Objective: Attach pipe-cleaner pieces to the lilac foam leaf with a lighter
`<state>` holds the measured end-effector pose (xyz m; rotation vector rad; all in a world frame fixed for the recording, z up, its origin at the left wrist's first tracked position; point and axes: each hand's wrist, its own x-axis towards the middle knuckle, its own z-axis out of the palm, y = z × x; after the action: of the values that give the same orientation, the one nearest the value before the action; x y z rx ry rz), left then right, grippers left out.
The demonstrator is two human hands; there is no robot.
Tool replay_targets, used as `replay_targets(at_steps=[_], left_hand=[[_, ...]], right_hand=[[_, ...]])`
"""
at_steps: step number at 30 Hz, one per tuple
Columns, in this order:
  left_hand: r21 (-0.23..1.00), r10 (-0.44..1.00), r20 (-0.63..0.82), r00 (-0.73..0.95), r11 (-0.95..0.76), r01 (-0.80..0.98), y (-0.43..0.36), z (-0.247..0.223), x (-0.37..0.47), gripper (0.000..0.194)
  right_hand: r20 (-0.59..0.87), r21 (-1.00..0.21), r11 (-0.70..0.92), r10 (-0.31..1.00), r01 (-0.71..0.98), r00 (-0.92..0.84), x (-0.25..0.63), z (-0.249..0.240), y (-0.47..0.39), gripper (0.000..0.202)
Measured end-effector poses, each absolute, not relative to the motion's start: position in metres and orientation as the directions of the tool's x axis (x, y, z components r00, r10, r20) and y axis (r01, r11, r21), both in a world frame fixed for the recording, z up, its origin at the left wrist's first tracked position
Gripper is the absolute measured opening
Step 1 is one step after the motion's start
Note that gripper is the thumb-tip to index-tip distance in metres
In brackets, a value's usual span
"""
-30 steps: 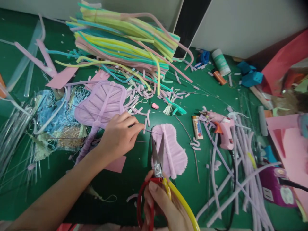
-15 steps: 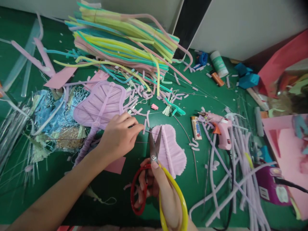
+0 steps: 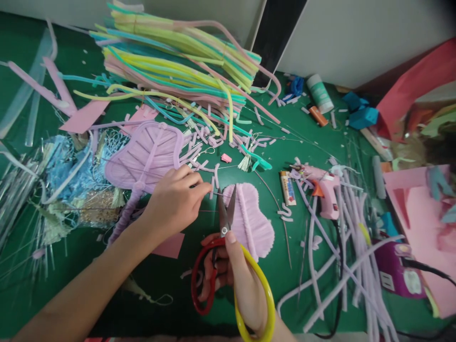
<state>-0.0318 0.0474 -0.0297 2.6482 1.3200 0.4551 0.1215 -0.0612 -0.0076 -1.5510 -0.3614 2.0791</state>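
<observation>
My left hand is closed in a pinch on a thin wire that reaches toward the scissors' blades. Scissors with one red and one yellow handle are in my right hand, fingers through the loops, blades parted and pointing away from me. Beneath and right of the blades lies a fluffy lilac lobed piece. Behind my left hand rests a lilac fan-like shape with a wrapped stem. Whether the blades touch the wire is too small to tell.
Bundled colourful pipe cleaners lie at the back. A pink glue gun, a lighter-like box and lilac stems are right. Blue tassels lie left on the green table. Small lilac offcuts are scattered mid-table.
The whole view has shifted slightly, so things sit a little further left. Both hands keep nearly the same pose; the scissors' blades look slightly closer together.
</observation>
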Motion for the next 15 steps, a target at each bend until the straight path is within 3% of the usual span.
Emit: replay_targets(at_steps=[15], left_hand=[[0.264, 0.800, 0.212, 0.562, -0.600, 0.755, 0.0477, -0.0306, -0.0303, 0.020]], right_hand=[[-0.814, -0.532, -0.824, 0.561, -0.194, -0.149, 0.1188, 0.0005, -0.0536, 0.060]])
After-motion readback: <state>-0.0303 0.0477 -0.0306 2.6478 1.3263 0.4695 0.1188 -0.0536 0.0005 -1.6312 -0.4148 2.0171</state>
